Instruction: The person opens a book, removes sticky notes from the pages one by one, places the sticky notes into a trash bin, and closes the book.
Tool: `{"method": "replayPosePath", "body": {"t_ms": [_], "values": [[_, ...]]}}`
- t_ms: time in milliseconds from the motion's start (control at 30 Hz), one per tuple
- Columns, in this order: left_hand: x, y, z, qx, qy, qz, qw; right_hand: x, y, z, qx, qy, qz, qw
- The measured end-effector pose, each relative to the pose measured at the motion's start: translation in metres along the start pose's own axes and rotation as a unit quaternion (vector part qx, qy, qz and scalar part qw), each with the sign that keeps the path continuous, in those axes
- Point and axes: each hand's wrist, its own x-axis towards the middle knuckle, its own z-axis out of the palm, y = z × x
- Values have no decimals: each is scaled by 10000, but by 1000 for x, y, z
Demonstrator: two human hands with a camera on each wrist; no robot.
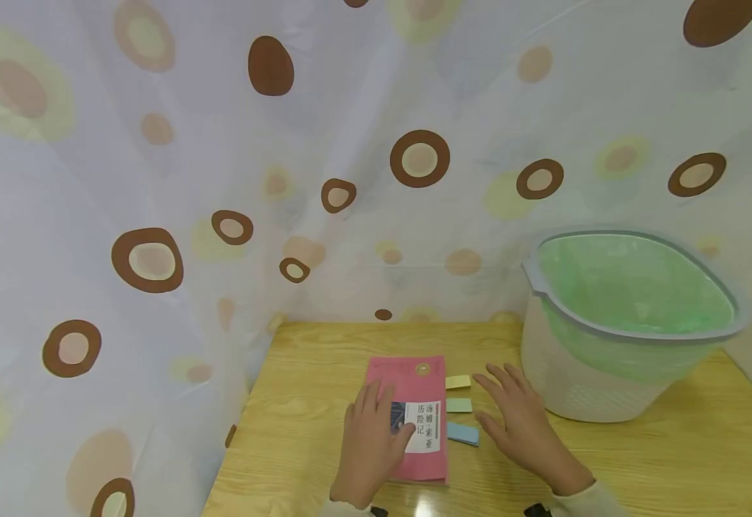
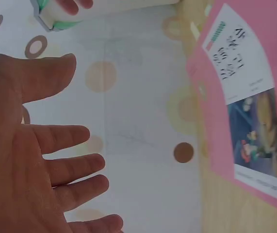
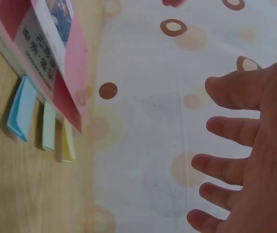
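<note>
A pink book (image 1: pixel 408 380) with a white label and a small picture lies on the wooden table. From its right edge stick out a yellow tab (image 1: pixel 458 382), a green tab (image 1: pixel 459 406) and a blue tab (image 1: pixel 462 434). Over the book's left part is my left hand (image 1: pixel 370 445), fingers extended; in the left wrist view its palm appears apart from the cover. My right hand (image 1: pixel 523 424) hovers just right of the tabs with fingers spread, holding nothing. The right wrist view shows the book's front cover (image 3: pixel 73 73) slightly lifted along the tab side.
At the right back of the wooden table (image 1: pixel 311 402) stands a tall white basket (image 1: pixel 598 388) with a grey rim and a green liner. A white curtain (image 1: pixel 350 93) with brown and yellow spots hangs behind and to the left.
</note>
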Motion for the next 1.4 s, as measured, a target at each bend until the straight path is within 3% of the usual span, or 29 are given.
{"method": "replayPosePath", "body": {"t_ms": [133,267,600,767,867,1000,1167,1267,1400], "values": [[-17,-10,14,-199,453,64,9988,-4,4,7,176,198,-111,9996],[-28,-18,24,-103,781,55,9969,-6,7,12,313,492,-234,9980],[-48,-33,42,-141,647,-389,9970,-6,9,16,699,882,-262,9933],[-49,-43,60,-100,739,-488,9960,0,14,27,1075,696,37,9918],[-48,-48,71,-33,612,-619,9962,6,18,39,1333,414,303,9897],[-47,-51,77,-65,225,-942,9953,15,22,53,1613,189,534,9853],[-47,-52,84,-315,-266,-1450,9886,25,26,63,1998,-131,1221,9721],[-47,-52,87,-360,-370,-1558,9864,30,29,66,2095,-264,1572,9647],[-46,-51,88,-233,-374,-1552,9869,38,35,74,2102,-275,1679,9627]]}}
